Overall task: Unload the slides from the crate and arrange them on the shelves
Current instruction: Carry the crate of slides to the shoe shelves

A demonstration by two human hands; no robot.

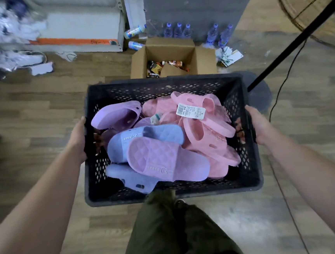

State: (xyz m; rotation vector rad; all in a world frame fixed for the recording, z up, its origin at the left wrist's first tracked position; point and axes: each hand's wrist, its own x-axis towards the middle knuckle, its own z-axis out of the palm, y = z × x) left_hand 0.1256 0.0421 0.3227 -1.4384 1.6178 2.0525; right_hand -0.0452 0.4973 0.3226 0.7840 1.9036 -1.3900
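1. The left hand (77, 140) grips the black crate (168, 193) at its left wall, fingers (98, 140) curled through to the inside.
2. The right hand (258, 125) grips the right wall the same way.
3. The slides (165, 159) lie heaped inside the crate, with the pink ones toward its right wall.
4. An open cardboard box (139, 64) sits beyond the crate's far edge.

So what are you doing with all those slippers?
A person is holding a black crate by its two ends, the left hand on one side and the right hand on the other, fingers hooked through the handle holes. It is piled with pink, purple and blue slides, one with a paper tag. None looks unloaded yet. A cardboard box and water bottles sit ahead.
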